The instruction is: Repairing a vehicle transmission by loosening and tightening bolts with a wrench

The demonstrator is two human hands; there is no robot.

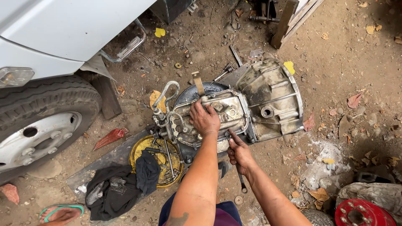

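Left hand [204, 118] flat atop gearbox [234, 113] — right hand [239, 151] at near edge.

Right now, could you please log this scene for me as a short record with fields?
setting: dirt ground beside a white vehicle and its wheel
main item: greasy gearbox lying on the ground
left hand: palm flat on the gearbox top cover
right hand: at the gearbox's near edge, forefinger extended
nearby: yellow tray with tools, dark rags, spanner, red drum
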